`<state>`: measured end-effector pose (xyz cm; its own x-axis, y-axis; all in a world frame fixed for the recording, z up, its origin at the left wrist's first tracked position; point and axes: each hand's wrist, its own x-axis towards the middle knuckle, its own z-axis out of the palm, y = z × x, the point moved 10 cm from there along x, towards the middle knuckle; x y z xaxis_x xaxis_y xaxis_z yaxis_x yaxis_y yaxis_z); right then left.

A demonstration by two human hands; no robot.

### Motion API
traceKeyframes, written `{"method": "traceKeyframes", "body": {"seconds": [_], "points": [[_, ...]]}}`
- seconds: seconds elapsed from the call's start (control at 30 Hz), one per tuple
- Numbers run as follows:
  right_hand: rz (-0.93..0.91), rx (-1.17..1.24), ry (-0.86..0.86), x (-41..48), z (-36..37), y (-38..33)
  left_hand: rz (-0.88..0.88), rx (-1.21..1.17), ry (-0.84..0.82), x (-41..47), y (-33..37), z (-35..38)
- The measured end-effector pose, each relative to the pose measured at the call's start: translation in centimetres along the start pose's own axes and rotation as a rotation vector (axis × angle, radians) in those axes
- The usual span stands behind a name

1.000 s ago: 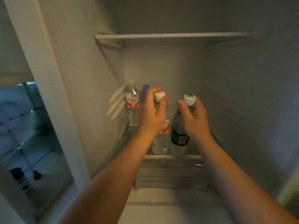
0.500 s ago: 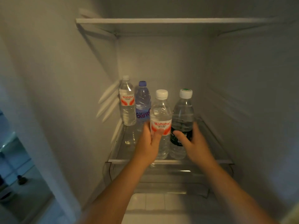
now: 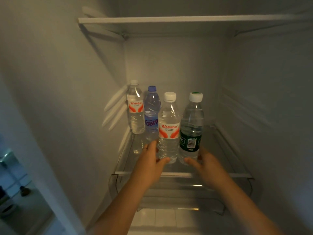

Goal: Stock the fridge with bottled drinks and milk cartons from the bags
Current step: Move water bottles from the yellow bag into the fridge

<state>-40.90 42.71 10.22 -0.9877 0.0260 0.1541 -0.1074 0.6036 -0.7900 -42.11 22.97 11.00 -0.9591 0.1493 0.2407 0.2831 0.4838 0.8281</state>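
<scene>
On the glass shelf (image 3: 220, 150) of the fridge, we are holding two water bottles upright by their bases, side by side and nearly touching, near the shelf's front edge. Our left hand (image 3: 152, 160) is curling round the foot of the front Wahaha bottle (image 3: 168, 128), thumb in front and fingers on its left flank. That bottle is showing a white cap, clear water and a white label with red swooshes. Our right hand (image 3: 205, 163) is wrapping the foot of the green-label bottle (image 3: 191, 128), thumb in front and fingers round its right side. It is wearing a white cap with a green top and a dark green band with a barcode.

Behind them to the left, a rear Wahaha bottle (image 3: 135, 109) and a blue bottle (image 3: 152, 107) are standing just beside each other near the back corner, the blue one partly hiding behind the front Wahaha bottle. White ribs (image 3: 115, 107) are running along the left wall. An upper shelf (image 3: 186, 19) is spanning the compartment overhead, and a clear drawer (image 3: 169, 195) is sitting below the glass. Past the fridge's left edge, a bluish, blurred bit of room is showing.
</scene>
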Motion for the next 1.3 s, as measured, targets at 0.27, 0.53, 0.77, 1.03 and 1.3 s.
{"method": "traceKeyframes", "body": {"seconds": [0.27,0.53,0.77,1.03,1.3], "points": [[0.106,-0.242,0.060,3.9,0.7,1.3,-0.087,-0.115,0.127,3.6,-0.8,-0.4],[0.152,-0.374,0.113,8.1,1.0,1.3,-0.128,0.044,0.191,8.9,-1.6,-0.1],[0.218,-0.378,0.151,11.7,0.8,2.3,-0.173,0.087,0.260,11.8,-3.3,0.6],[0.243,-0.495,0.158,14.2,0.6,3.5,-0.212,0.242,0.346,12.6,-3.7,0.8],[0.198,-0.523,0.192,12.8,0.3,2.5,-0.218,0.258,0.316,12.4,-3.1,0.8]]}}
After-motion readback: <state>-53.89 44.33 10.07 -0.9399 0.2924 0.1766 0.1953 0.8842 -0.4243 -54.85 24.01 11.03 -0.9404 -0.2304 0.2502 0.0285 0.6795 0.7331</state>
